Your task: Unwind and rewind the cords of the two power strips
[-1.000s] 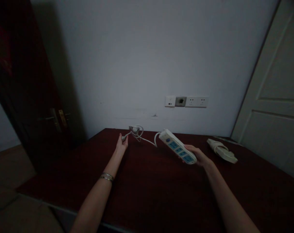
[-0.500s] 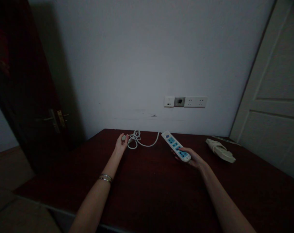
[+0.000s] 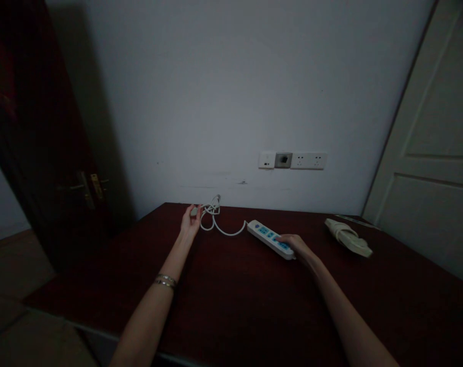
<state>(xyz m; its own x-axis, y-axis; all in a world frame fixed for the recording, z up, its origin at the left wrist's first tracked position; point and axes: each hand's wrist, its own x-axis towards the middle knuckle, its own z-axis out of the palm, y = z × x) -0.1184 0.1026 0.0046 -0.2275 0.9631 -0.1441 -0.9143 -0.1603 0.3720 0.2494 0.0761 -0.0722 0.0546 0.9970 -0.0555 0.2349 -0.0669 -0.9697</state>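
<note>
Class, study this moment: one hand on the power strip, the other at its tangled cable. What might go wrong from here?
1. The cable is bunched in loops by the left hand; pulling may tighten the tangle rather than free it.
2. The right hand holds only the near end of the power strip; a tug on the cable might drag it across the table.
3. The room is dim, so the knot is hard to see.

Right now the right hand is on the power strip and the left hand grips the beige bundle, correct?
No. The head view shows the left hand at the tangled white cord; the beige bundle lies apart, untouched. The right hand is on the power strip.
</note>
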